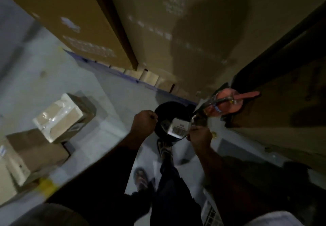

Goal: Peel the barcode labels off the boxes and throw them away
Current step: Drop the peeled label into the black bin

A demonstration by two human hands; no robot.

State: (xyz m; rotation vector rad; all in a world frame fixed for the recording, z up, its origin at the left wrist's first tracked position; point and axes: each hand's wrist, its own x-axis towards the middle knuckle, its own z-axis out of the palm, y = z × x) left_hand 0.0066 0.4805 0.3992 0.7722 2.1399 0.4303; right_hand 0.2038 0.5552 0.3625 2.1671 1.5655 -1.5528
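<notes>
Barcode label [179, 128] is right over the black bin [164, 110], its right edge pinched in the right hand [200, 136]. Left hand [143, 123] is curled in a fist at the bin rim; can't tell if it holds anything. The adhesive will likely cling to the fingers, so wipe the label off against the bin's inner wall, below the rim.

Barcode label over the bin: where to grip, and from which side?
Pinch the barcode label at its right edge, coming from the right, as the right hand does. It is a thin sheet held print-up above the black bin, so probably only an edge gives fingers purchase.
</notes>
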